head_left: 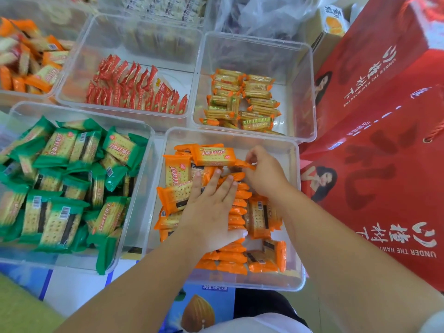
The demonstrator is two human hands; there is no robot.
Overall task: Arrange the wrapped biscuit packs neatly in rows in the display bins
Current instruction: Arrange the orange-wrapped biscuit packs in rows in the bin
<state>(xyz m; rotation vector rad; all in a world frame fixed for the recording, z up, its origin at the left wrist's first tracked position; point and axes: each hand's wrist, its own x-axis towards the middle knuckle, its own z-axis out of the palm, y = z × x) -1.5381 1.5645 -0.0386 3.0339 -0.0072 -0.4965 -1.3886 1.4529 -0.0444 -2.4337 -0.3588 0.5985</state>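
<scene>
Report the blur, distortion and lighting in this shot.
Head view: sharp at centre, where the left hand presses the orange packs and the right hand pinches the top orange pack; head view: far-left packs are smeared; head view: wide-angle lens bows the clear bin rim and red boxes; head view: light soft and even, shadows faint, no harsh glare.

The left grip (211,207) hides the middle of the orange packs (239,203) in the near bin (292,155). Left of that bin, the green-pack bin (79,113) runs off the edge; right of it, the red box (384,116) too. Beyond it, the far bins (153,10) blur, contents unclear.
</scene>
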